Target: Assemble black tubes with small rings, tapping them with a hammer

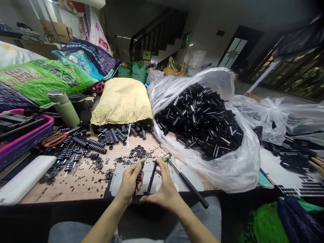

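Observation:
Near the table's front edge my left hand (132,177) is closed round a black ribbed roller (138,179), held nearly upright. Just to its right, my right hand (164,185) grips a slim black plastic part (152,178) between thumb and fingertips, one at each end. The two parts are apart. Beneath both hands lies a pale grey board (118,172). A hammer (187,182) with a black handle rests right of my right hand, its yellowish head near the fingertips. Small black wheels (136,152) and many tiny rings lie beyond the hands.
A clear plastic bag (249,162) full of black parts stands at the right. Behind the hands, a yellow sack (123,99) spills ribbed rollers. Orange scissors (54,140), a white case (26,180) and a green bottle (64,108) are at left. Another person's hand (317,165) shows far right.

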A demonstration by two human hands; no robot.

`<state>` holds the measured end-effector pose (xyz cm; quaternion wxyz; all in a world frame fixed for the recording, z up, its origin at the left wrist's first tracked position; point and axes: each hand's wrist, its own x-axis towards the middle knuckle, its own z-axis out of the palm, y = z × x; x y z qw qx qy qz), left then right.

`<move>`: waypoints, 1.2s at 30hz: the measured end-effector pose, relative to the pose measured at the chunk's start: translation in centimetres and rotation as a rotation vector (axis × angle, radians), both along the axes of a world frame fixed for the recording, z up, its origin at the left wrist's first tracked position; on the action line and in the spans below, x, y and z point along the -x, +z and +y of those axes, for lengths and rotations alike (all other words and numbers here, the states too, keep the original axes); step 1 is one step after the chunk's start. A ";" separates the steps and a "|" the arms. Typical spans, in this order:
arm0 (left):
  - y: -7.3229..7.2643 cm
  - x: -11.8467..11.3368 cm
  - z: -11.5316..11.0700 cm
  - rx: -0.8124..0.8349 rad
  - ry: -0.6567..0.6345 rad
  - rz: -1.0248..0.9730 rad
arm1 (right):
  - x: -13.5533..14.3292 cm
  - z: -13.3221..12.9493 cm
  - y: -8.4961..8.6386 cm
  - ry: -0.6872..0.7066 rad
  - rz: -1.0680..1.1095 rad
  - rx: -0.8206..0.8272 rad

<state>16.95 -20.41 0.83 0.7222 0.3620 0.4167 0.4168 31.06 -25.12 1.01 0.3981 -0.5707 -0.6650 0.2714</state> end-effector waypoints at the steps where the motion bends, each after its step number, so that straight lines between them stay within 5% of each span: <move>1: 0.2 -0.1 0.0 0.027 0.002 -0.011 | 0.3 -0.1 0.3 0.042 -0.042 -0.028; 11: 1.2 -0.9 -0.9 0.152 0.027 -0.075 | 1.8 0.2 0.4 0.237 -0.158 -0.112; 21: -0.3 -1.0 0.4 0.191 -0.059 0.083 | 2.2 0.8 -1.3 0.146 0.010 0.029; 23: -1.0 -1.0 0.3 0.048 -0.063 0.203 | 2.3 1.0 -2.0 0.106 -0.001 0.033; 27: -3.0 -1.0 -0.7 -0.578 -0.037 0.745 | 2.8 1.2 -4.1 0.006 -0.097 -0.026; 31: -4.6 -0.3 -0.7 -0.975 -0.198 1.104 | 0.4 0.8 -5.0 -0.061 -0.302 -0.035; 36: -4.4 1.6 0.5 -1.244 -0.314 1.300 | -6.8 -0.2 -3.3 -0.564 -0.798 0.126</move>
